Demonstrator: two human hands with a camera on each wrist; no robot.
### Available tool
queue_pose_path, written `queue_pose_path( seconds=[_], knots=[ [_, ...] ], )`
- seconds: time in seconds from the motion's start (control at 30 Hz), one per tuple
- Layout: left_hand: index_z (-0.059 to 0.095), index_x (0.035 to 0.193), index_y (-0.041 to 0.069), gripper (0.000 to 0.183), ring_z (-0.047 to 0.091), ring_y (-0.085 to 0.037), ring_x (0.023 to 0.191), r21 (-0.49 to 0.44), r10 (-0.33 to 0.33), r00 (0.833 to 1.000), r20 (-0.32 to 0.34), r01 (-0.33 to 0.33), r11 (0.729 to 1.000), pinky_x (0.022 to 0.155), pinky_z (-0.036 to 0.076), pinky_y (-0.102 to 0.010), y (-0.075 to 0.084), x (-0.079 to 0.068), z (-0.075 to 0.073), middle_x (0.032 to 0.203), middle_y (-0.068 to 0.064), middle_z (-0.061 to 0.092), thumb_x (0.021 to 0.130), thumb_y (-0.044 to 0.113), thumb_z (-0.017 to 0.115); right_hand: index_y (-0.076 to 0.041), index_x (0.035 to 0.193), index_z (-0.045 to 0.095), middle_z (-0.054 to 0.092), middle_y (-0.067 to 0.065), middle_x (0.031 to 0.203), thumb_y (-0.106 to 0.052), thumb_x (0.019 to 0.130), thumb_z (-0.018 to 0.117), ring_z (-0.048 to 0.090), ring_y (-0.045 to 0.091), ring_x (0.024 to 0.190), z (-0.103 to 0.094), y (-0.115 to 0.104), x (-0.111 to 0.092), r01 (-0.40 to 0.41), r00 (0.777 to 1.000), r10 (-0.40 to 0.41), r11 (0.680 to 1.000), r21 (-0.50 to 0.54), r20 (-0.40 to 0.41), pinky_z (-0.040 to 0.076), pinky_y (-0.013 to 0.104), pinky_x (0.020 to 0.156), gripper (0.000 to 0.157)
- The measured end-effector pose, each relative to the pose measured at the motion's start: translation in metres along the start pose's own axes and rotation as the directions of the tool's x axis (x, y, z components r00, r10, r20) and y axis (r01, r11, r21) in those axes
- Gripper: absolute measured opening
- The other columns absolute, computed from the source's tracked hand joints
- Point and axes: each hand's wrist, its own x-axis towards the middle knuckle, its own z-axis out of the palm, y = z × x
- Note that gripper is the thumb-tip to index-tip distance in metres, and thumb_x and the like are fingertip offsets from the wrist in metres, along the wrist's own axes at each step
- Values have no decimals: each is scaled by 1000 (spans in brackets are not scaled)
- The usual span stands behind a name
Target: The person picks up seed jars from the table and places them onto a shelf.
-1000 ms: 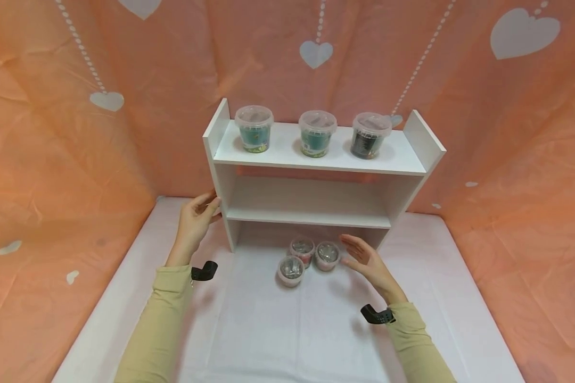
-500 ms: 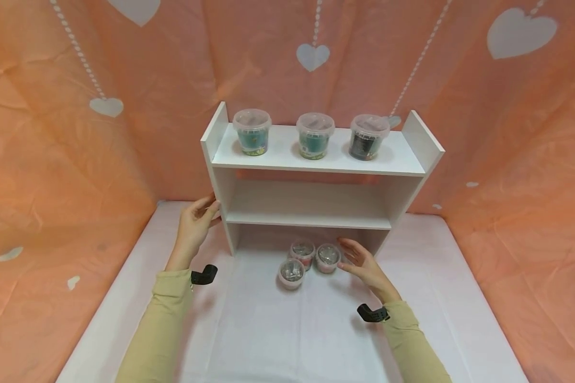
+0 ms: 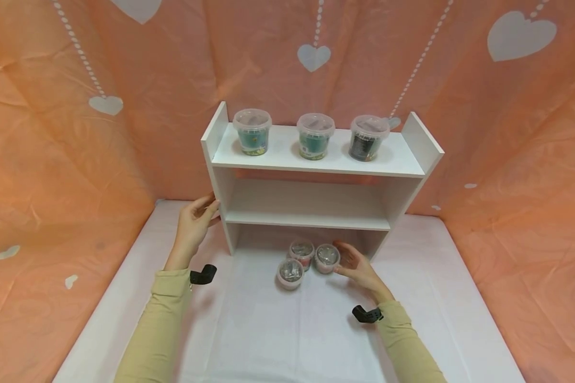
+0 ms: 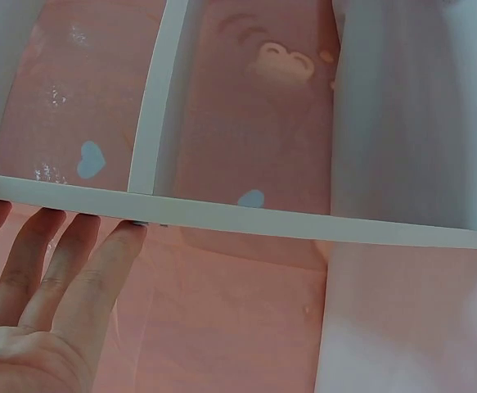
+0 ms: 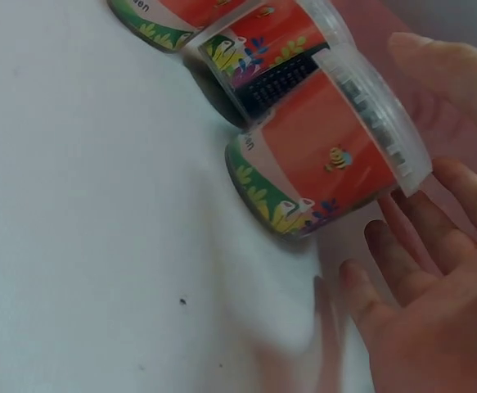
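We see a white shelf (image 3: 306, 202) and white tablecloth (image 3: 259, 330), a tub (image 5: 328, 151) whose red label (image 5: 299, 135) bears a striped bee (image 5: 338, 158) and yellow leaves (image 5: 256, 195) on green, two teal-labelled tubs (image 3: 254, 140) (image 3: 314, 142), one black-labelled tub (image 3: 363, 146), plain khaki sleeves (image 3: 155, 324) (image 3: 404, 338), and an orange-pink backdrop (image 3: 52, 170) patterned with white hearts (image 3: 313, 57).

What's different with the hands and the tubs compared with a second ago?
The right hand has moved left, closing in on the rightmost lower tub; no grip on it shows. The left hand stays at the left side of the shelf. All six tubs look unmoved.
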Motion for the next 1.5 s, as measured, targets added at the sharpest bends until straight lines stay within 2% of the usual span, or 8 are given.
queue_pose_path(
  seconds=[0.13,0.37,0.5,0.7,0.87,0.93,1.2,1.5],
  knots=[
    [47,138,-3,49,58,-18,108,-4,-15,1000,-10,15,1000,90,50,-45,0,0,0,132,-22,51,97,19,59,12,143,26,26,35,145,13,83,66,29,41,134,1,4,1,-22,1000,22,1000,15,11,33,23,107,73],
    [47,137,-5,50,58,-15,106,-15,-9,1000,-5,9,1000,91,48,-48,-2,1,0,131,-23,51,96,20,59,12,144,24,31,32,144,9,83,68,43,14,127,5,9,3,-43,999,43,999,-5,1,39,21,102,76],
    [47,137,-5,48,58,-16,107,-15,-4,1000,-9,4,1000,91,49,-48,-2,1,-1,132,-23,51,97,19,59,10,145,25,33,31,144,9,80,70,44,15,125,8,10,4,-74,997,74,997,-23,-24,38,19,102,79],
    [47,137,-4,49,58,-16,106,-18,3,1000,-7,-3,1000,91,48,-50,-1,0,0,133,-24,50,97,20,59,5,146,27,34,27,145,7,79,72,36,32,132,10,11,5,-133,990,131,991,-25,-58,35,20,104,80],
    [47,138,-5,49,57,-19,109,-24,7,1000,-5,-7,1000,91,47,-50,0,1,0,134,-24,49,97,19,58,7,145,29,36,28,143,10,79,71,37,37,130,11,10,7,-126,991,125,992,-9,-57,39,21,102,78],
    [47,138,-5,49,57,-19,110,-21,2,1000,-6,-3,1000,91,48,-50,0,1,0,134,-23,49,97,19,59,8,144,29,36,29,142,10,79,71,39,35,129,12,10,7,-118,992,117,993,-10,-54,41,21,101,77],
    [47,138,-4,50,57,-23,110,-4,-5,1000,-12,5,1000,92,47,-51,-1,0,-1,133,-23,51,97,21,59,9,143,30,38,30,140,11,78,71,48,12,121,14,13,5,-119,990,120,993,15,-69,41,21,100,77],
    [47,137,-5,49,59,-19,108,-6,-14,1000,-18,14,1000,92,47,-51,-1,1,1,133,-24,50,97,19,59,10,142,30,38,32,138,9,79,72,50,10,118,15,10,3,-120,990,121,993,21,-76,43,21,98,76]
  ],
)
